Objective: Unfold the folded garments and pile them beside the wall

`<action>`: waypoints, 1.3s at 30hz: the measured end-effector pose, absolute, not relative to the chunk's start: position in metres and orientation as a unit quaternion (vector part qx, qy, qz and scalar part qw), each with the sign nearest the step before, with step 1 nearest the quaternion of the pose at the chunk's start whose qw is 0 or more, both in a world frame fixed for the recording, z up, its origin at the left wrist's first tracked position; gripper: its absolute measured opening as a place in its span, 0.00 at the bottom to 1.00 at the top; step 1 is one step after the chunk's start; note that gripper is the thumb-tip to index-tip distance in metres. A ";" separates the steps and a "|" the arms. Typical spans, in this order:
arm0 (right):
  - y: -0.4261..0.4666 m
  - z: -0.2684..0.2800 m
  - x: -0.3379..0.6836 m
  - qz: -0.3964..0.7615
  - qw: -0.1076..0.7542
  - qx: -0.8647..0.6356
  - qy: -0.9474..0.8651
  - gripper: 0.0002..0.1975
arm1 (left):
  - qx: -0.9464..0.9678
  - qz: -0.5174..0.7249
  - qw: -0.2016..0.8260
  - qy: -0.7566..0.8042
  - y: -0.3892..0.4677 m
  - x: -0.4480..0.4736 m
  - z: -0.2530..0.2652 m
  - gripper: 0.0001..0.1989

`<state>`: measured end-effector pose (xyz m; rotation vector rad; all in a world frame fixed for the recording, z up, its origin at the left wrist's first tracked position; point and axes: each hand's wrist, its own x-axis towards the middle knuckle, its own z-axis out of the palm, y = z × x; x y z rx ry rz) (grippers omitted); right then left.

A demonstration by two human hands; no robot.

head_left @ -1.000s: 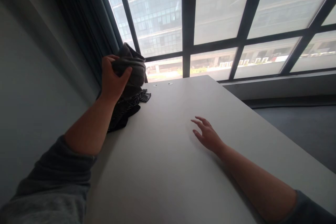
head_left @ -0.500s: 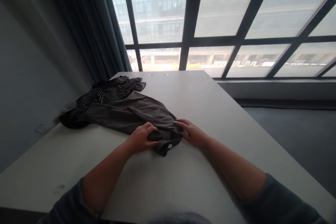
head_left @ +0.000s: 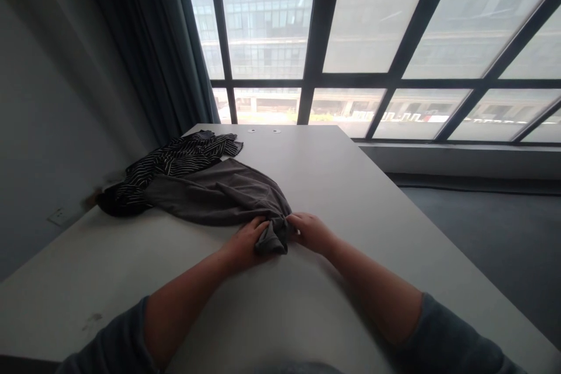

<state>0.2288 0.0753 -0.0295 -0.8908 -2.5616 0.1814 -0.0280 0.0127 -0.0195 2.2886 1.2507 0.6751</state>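
Observation:
A dark grey garment (head_left: 219, 190) lies spread across the white table, its near end bunched between my two hands. I cannot tell what kind of garment it is. My left hand (head_left: 248, 243) grips the bunched end from the left, fingers curled over the cloth. From the right, my right hand (head_left: 309, 231) pinches the same gathered end, fingertips partly hidden in the folds. Beyond the grey cloth, touching its far left part, lies a crumpled black garment with white stripes (head_left: 184, 155).
The white table (head_left: 350, 198) runs away from me toward large windows (head_left: 267, 17). A dark curtain (head_left: 144, 41) hangs at the back left beside the wall, where a socket (head_left: 59, 216) shows. Two small round fittings (head_left: 276, 131) are set at the table's far edge.
Both hands have closed on the near end of the grey garment and gathered it into a tighter bunch. The right hand has moved slightly left. The striped garment lies unchanged.

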 end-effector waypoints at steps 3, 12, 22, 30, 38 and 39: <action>0.056 -0.020 0.228 0.082 0.246 -0.294 -0.920 0.11 | 0.821 0.319 0.289 0.376 0.011 -0.033 -0.005 0.25; 0.016 0.059 0.236 0.180 0.257 -0.153 -0.937 0.30 | 0.797 0.256 0.487 0.249 0.000 -0.067 0.023 0.26; 0.023 0.082 0.247 0.179 0.307 -0.290 -0.889 0.13 | 0.748 0.455 0.134 0.464 -0.007 -0.069 0.100 0.11; 0.055 0.175 0.293 -0.015 0.328 -0.376 -0.867 0.19 | 0.824 0.223 -0.168 0.493 0.011 -0.117 0.232 0.12; 0.049 0.291 0.337 -0.086 0.329 -0.540 -0.769 0.14 | 0.710 0.339 -0.313 0.532 0.018 -0.168 0.343 0.32; 0.044 0.305 0.338 -0.077 0.321 -0.559 -0.761 0.15 | 0.703 0.356 -0.310 0.532 0.014 -0.170 0.349 0.34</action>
